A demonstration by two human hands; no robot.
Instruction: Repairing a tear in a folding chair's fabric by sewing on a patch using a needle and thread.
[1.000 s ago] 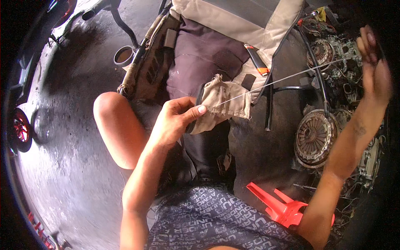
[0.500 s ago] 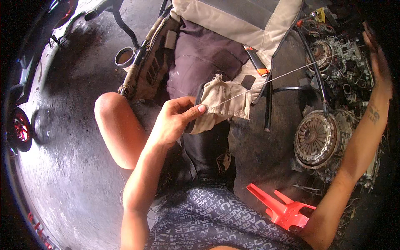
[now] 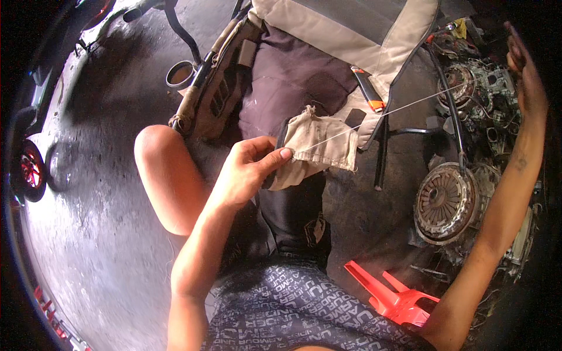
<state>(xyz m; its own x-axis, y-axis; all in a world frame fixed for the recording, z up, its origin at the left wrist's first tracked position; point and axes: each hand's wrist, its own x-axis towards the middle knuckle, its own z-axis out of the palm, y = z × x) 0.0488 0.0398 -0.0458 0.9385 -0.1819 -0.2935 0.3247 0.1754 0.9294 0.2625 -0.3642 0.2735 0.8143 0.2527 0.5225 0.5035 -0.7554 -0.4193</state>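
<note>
My left hand point(image 3: 246, 169) pinches a frayed beige fabric piece point(image 3: 325, 140) with dark edging between thumb and fingers, above my lap. A thin white thread point(image 3: 386, 112) runs taut from the cloth near my left thumb up to the right. My right hand point(image 3: 527, 76) is stretched far out at the right edge, where the thread leads, its fingers closed in dim light. Whether a needle is there cannot be made out. Beyond the cloth stands a folding chair with a beige and grey backrest point(image 3: 404, 29) and a dark purple-brown seat cloth point(image 3: 293, 76). An orange and black utility knife point(image 3: 367, 89) lies on it.
Greasy engine parts, among them a round clutch cover point(image 3: 446, 202), crowd the floor at right. A red plastic chair point(image 3: 398, 295) is beside me at lower right. A round cup holder point(image 3: 180, 75) hangs on the folding chair's left side. A wheel point(image 3: 30, 169) stands far left.
The view has shifted slightly, so the chair and engine parts appear a little further right. My left hand keeps its pinch on the fabric; my right arm stays extended with the thread taut.
</note>
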